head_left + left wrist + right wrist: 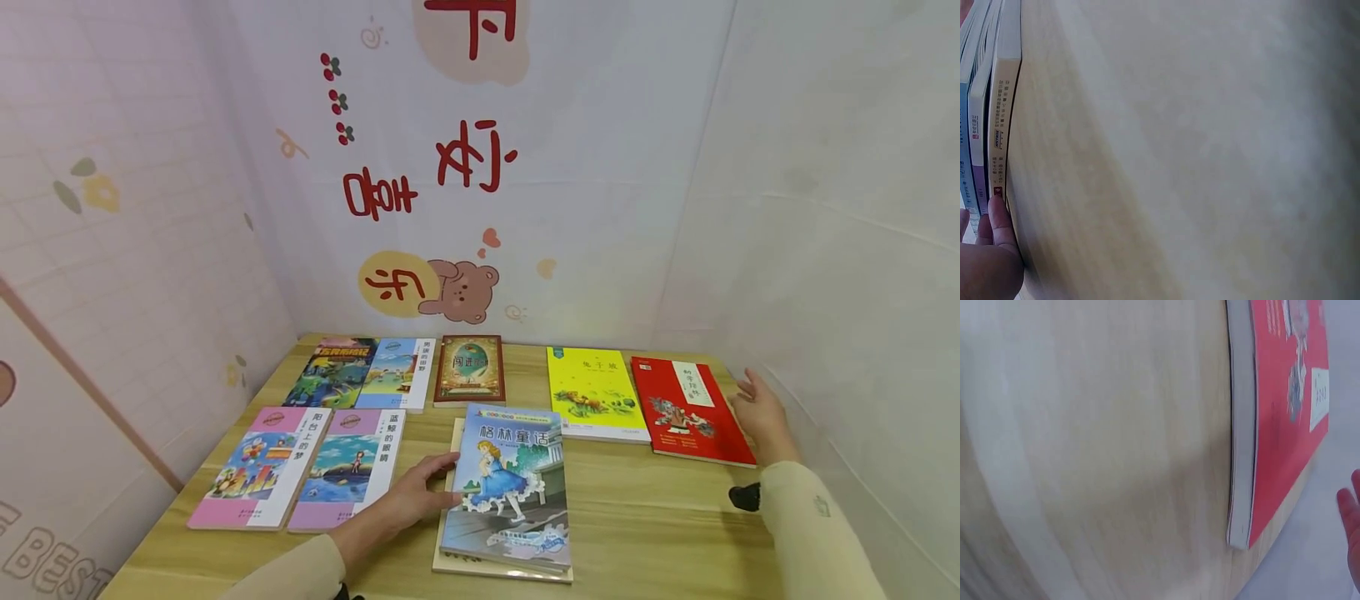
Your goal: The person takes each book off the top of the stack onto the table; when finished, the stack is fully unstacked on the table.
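Note:
A blue storybook with a girl in a blue dress tops a small stack near the front middle of the table. Beneath it, a cream book shows along the edges. My left hand is at the stack's left side, its fingertips touching the spines. In the left wrist view its fingers rest against the cream spine at the bottom, and a white-and-purple spine lies between. My right hand holds nothing and is beside the right edge of a red book, fingers extended.
A yellow book lies left of the red one. Further left are a brown-framed book, a green-blue book, a light blue book and two pink-and-white books, one with a balloon scene. Fabric walls enclose the table.

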